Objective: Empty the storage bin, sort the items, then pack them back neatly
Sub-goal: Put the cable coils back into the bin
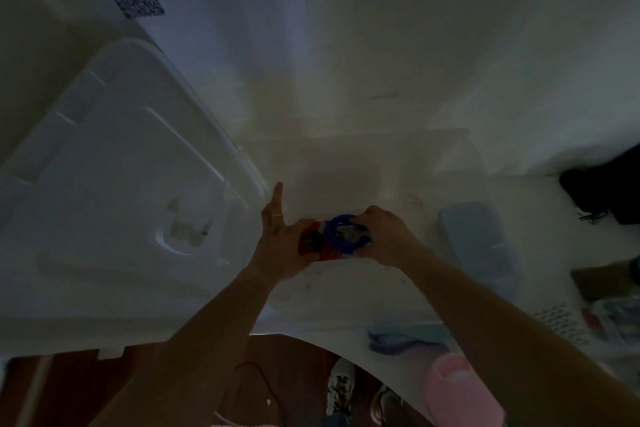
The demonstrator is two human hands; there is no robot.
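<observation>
My two hands hold one red toy [317,243] over the white table [381,80], its long axis running left to right. My left hand [282,246] cups its left end, forefinger straight; my right hand [384,236] pinches one blue ring [346,231] at its right end.

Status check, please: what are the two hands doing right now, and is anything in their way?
Left hand holds red toy, forefinger straight. Right hand grips blue ring. White lid lies left, blue box right; neither blocks.
</observation>
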